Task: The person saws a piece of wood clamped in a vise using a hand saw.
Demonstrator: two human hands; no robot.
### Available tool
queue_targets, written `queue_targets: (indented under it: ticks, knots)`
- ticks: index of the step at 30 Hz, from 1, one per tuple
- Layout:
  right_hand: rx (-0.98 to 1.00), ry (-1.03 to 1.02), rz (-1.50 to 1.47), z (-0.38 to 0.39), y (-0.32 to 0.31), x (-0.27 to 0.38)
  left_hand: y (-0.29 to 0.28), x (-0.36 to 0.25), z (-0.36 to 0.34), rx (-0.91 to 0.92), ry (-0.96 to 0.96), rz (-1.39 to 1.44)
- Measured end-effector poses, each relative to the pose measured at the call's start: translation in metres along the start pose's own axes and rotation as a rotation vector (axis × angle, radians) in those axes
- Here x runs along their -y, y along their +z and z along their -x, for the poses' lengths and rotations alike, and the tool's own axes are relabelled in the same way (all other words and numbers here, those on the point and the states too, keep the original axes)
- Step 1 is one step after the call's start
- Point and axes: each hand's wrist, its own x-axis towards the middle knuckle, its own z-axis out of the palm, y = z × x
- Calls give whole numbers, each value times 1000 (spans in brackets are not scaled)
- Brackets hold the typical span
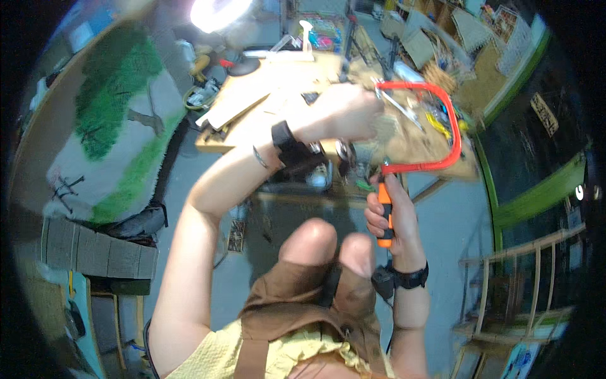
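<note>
A coping saw with a red U-shaped frame [452, 120] is held upright over the bench. My right hand [402, 211] is closed around its orange and black handle [384, 218], thumb up near the frame. Across the open side of the frame, my left hand [347, 112] is curled into a fist beside the far end of the saw. Its fingertips are turned away and blurred, so what they pinch cannot be made out. No blade is clearly visible between the frame's ends. Both wrists wear dark bands.
Ahead stands a wooden workbench [456, 169] with boards [237, 108], a thin metal rod [404, 108] and yellow-handled tools [437, 125] on it. A bright lamp [219, 14] shines at the back. To the left leans a green-painted panel [120, 88]; a wooden rack [514, 284] stands to the right.
</note>
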Motion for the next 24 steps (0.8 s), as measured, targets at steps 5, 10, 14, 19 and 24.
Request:
queue_targets:
  ticks: [5, 10, 14, 19, 24]
  knots:
    - [12, 8, 52, 17, 3, -13, 16, 19, 9, -193, 112, 156]
    - [-52, 89, -23, -2, 3, 5, -13, -15, 12, 49, -129, 261]
    - [-1, 64, -55, 19, 1, -11, -5, 2, 10, 20, 26, 282]
    - [-41, 56, -19, -10, 6, 9, -11, -10, 13, -72, 65, 232]
    - [25, 80, -20, 21, -2, -14, -14, -10, 13, -19, 23, 75]
